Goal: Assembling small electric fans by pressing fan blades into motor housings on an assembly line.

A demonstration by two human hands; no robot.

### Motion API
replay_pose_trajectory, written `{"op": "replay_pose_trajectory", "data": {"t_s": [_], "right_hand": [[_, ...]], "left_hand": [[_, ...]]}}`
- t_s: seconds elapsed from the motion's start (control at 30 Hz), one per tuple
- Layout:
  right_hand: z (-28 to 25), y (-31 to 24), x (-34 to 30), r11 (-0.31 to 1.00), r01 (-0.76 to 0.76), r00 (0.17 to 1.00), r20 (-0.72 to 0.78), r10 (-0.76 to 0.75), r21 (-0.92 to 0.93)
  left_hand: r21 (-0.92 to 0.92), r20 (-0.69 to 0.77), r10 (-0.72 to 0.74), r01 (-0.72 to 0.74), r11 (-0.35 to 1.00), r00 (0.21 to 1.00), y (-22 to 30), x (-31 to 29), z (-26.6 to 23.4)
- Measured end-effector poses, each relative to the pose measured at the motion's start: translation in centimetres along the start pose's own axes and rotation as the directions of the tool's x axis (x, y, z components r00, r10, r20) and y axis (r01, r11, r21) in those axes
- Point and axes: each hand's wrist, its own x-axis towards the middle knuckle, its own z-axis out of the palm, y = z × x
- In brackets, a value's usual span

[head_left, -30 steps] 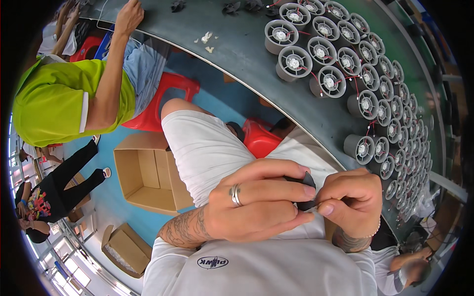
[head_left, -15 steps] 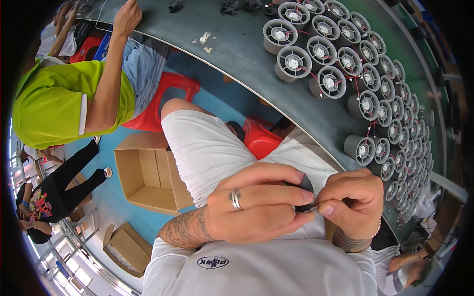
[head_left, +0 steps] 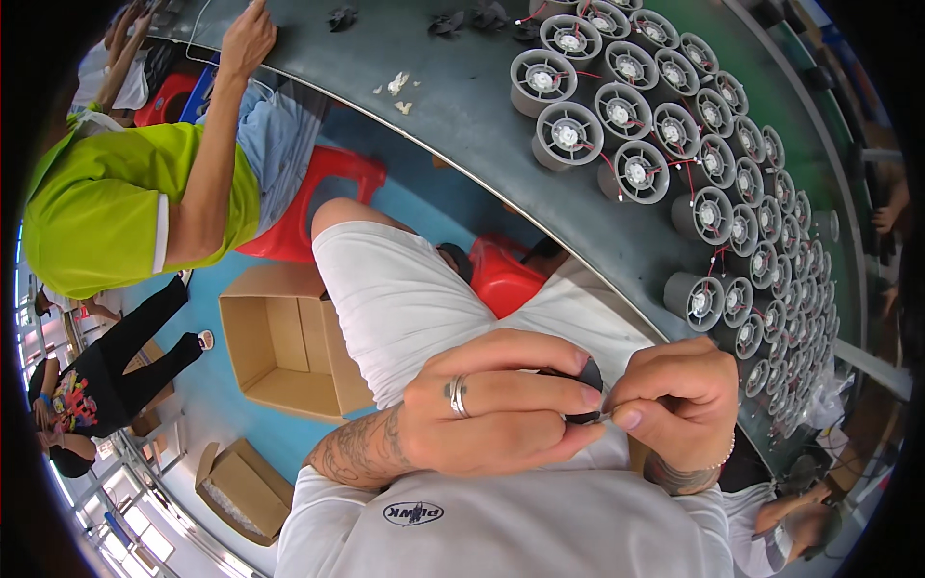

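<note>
Above my lap, my left hand (head_left: 496, 397), with a ring on one finger, is closed around a dark round part (head_left: 590, 374). Most of that part is hidden behind the fingers, so its exact kind does not show. Right beside it, the thumb and forefinger of my right hand (head_left: 679, 400) pinch together at the part's edge. Whatever lies in that pinch is too small to make out. On the table to the right stand many grey round fan housings (head_left: 568, 136), with white centres and thin red wires.
The dark green table (head_left: 453, 125) curves past my knees, with black fan blades (head_left: 446, 23) and pale scraps (head_left: 398, 83) on it. A co-worker in a yellow-green shirt (head_left: 125, 193) sits at the left on a red stool (head_left: 332, 183). An open cardboard box (head_left: 289, 332) stands on the floor.
Both hands stay together in nearly the same pose, the right one a little further left. The whole view has shifted slightly.
</note>
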Motion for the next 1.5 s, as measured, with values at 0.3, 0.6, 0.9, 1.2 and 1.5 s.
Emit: {"op": "replay_pose_trajectory", "data": {"t_s": [0.3, 0.6, 0.9, 1.2, 1.5], "right_hand": [[-0.2, -0.2, 0.1, 1.000, 0.003, 1.000, 0.012, -0.003, -0.020], [0.1, 0.3, -0.8, 0.985, 0.077, 0.964, -0.263, -0.034, 0.157], [0.2, 0.6, -1.1, 0.918, -0.067, 0.954, -0.246, 0.174, 0.390], [0.6, 0.6, -1.0, 0.906, -0.086, 0.953, -0.231, 0.197, 0.415], [0.2, 1.2, -0.7, 0.974, 0.013, 0.952, -0.302, 0.058, 0.228]], "left_hand": [[-0.030, 0.008, 0.013, -0.012, 0.999, 1.000, -0.2, 0.2, -0.1], [-0.360, 0.063, -0.175, 0.186, 0.914, 0.983, -1.0, -0.1, -0.2], [-0.886, 0.376, -0.714, 0.455, -0.090, 0.590, -0.5, -0.4, 0.3], [-0.911, 0.351, -0.560, 0.411, -0.020, 0.750, -0.9, -1.0, 0.9], [-0.850, 0.435, -0.743, 0.504, -0.153, 0.509, -0.2, 0.3, 0.4]]}}
